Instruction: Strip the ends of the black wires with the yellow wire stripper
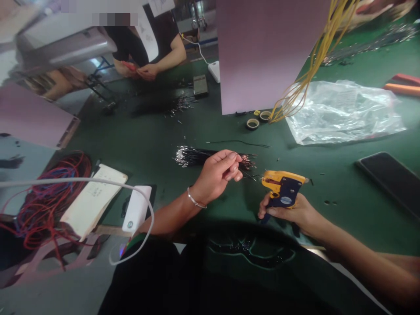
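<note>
My left hand (221,173) is closed in a pinch, and a thin black wire (250,176) sticks out from its fingers towards the right. Behind and partly under that hand lies a bundle of black wires (197,156), with silvery ends at the left and bare copper ends at the right. My right hand (285,212) grips a yellow and dark blue wire stripper (285,188) by its handles. The tool's jaws point left, close to the wire's end but apart from it. A single black wire (238,142) lies loose behind the bundle.
Two tape rolls (252,124), a clear plastic bag (344,113), yellow wires (308,83) and a black phone-like slab (390,179) are on the green table. Red and blue wires (54,192) and a white power strip (137,209) are at left. A co-worker (164,48) sits opposite.
</note>
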Demonstrator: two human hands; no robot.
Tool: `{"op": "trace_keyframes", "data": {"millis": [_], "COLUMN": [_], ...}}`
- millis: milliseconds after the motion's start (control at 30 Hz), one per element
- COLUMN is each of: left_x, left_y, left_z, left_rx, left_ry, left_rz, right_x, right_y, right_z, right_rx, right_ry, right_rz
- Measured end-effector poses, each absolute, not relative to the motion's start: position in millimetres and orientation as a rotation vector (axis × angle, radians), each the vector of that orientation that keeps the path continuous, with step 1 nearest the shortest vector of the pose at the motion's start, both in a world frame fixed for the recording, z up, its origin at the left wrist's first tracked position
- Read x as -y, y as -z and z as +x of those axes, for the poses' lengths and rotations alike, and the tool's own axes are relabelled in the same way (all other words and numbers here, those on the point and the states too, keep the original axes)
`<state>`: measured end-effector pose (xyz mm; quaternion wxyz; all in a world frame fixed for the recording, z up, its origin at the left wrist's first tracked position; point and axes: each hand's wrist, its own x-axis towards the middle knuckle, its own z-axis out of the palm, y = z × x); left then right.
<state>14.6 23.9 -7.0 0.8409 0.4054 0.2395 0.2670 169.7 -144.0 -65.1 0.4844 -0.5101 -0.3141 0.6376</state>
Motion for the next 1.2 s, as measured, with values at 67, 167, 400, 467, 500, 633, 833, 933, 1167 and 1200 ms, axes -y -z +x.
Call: {"op": "trace_keyframes", "data": {"millis": [67, 167, 400, 467, 500, 633, 833, 933, 1167, 1200], "left_x": [-25, -25, -24, -24, -25, -26, -27, -27, -28, -28], "left_y": [8, 7, 5, 5, 5, 7, 9, 9, 12, 13], "left_z": [15, 16, 17, 17, 17, 17, 16, 16, 16, 16], "left_rx": [-0.525, -0.531, -0.558, -0.557, -0.555, -0.542, -0.552, -0.548, -0.535, -0.527], "left_ry": [-0.550, -0.539, -0.501, -0.490, -0.485, -0.470, -0.449, -0.441, -0.433, -0.434], "left_rz": [0.846, 0.835, 0.821, 0.809, 0.802, 0.777, 0.777, 0.776, 0.777, 0.777], "right_x": [142, 141, 140, 139, 138, 137, 137, 137, 140, 140], "right_y": [62, 62, 71, 72, 72, 71, 69, 69, 72, 72], "right_z": [170, 172, 172, 171, 170, 169, 169, 168, 168, 168], "right_rx": [0.735, 0.725, 0.728, 0.716, 0.707, 0.683, 0.709, 0.719, 0.733, 0.742], "right_ry": [-1.590, -1.642, -1.743, -1.753, -1.756, -1.780, -1.813, -1.808, -1.785, -1.783], "right_rz": [-1.237, -1.186, -1.076, -1.059, -1.051, -1.027, -1.023, -1.035, -1.077, -1.078]}}
